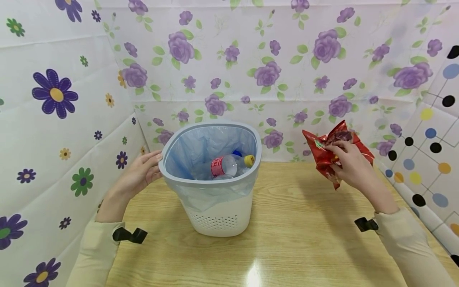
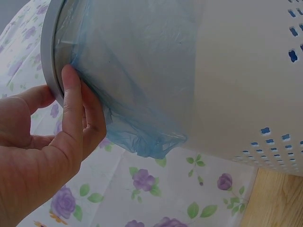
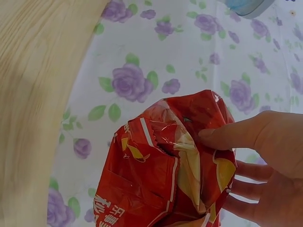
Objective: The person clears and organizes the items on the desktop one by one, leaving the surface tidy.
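A white waste bin (image 1: 224, 207) with a grey rim stands tilted on the table, lined with a blue plastic bag (image 1: 186, 149). Inside lie clear plastic bottles, one bottle (image 1: 229, 165) with a red label and a yellow cap. My left hand (image 1: 145, 169) pinches the rim on its left side, with fingers (image 2: 71, 97) against the folded-over liner below the rim. Over the right part of the table, my right hand (image 1: 346, 161) grips a crumpled red chip bag (image 3: 142, 179) between thumb and fingers. The bag has yellow chip pictures and white lettering.
The light wood table (image 1: 287, 223) reaches back to a wall sheet (image 1: 222, 79) with purple roses. A daisy-patterned sheet (image 1: 82, 131) stands at the left, a dotted sheet (image 1: 423, 159) at the right. Black straps (image 1: 129, 236) are on both sleeves.
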{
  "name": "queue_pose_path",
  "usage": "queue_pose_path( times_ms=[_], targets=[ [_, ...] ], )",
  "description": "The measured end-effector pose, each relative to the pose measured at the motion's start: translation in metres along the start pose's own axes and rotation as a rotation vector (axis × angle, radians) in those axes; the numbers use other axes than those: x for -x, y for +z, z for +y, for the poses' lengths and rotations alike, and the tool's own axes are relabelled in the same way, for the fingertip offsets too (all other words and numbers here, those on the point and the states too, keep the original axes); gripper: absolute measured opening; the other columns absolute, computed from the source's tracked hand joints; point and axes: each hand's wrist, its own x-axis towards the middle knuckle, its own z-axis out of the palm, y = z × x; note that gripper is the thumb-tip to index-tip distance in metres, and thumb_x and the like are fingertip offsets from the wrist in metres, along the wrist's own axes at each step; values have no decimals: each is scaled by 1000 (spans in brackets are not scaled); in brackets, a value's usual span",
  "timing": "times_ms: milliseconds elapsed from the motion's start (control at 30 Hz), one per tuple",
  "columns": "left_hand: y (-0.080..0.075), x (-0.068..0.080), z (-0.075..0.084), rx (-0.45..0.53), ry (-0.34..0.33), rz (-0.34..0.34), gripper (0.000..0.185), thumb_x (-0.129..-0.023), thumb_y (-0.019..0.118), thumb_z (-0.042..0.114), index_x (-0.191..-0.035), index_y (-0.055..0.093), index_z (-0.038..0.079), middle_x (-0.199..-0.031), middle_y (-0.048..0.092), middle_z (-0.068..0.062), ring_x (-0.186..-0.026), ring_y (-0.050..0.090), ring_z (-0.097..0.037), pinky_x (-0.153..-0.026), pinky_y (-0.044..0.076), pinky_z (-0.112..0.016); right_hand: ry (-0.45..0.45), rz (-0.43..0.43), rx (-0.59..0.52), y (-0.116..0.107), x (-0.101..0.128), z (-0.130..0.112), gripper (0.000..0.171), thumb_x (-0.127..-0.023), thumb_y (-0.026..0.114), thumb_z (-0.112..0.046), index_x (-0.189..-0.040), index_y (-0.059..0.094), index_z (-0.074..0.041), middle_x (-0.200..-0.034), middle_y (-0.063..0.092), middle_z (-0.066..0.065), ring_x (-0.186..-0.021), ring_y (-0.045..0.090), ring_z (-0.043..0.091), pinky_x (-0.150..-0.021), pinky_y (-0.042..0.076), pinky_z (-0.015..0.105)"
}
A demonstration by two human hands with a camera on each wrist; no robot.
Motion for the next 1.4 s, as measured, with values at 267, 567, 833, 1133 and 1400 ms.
queue_pose_path(
  times_ms=[267,567,833,1133,1400],
  targets=[
    [1,0,0,-10,-6,9,60,-105,41,20,-148,15,-14,-122,61,7,-106,65,-5,-88,55,-17,-61,21,-45,-2,-4,-9,56,-72,77,8,-124,59,-1,-126,51,26,-109,50,43,-81,52,58],
    [2,2,0,2,-6,14,61,-105,40,20,-148,13,-14,-121,61,8,-105,65,-4,-87,55,-17,-186,91,-64,-7,-9,-17,60,-68,80,11,-123,60,-3,-121,53,25,-105,52,41,-76,52,57],
    [2,2,0,-1,-6,16,61,-105,40,20,-148,12,-14,-122,60,9,-106,65,-4,-87,55,-16,-206,68,-72,-14,-10,-29,59,-70,79,10,-124,59,-3,-124,51,24,-109,51,39,-79,54,55],
    [2,2,0,5,-1,8,61,-105,40,20,-148,13,-15,-121,62,8,-105,66,-5,-86,56,-17,-260,89,-77,-19,-17,-39,59,-70,80,8,-124,60,-4,-124,51,25,-110,51,39,-80,54,55],
    [1,1,0,9,5,5,61,-105,41,20,-148,15,-14,-121,63,7,-104,66,-5,-86,56,-17,-303,109,-75,-28,-25,-49,62,-70,80,8,-127,60,-7,-127,51,25,-113,50,39,-81,54,54]
  ],
)
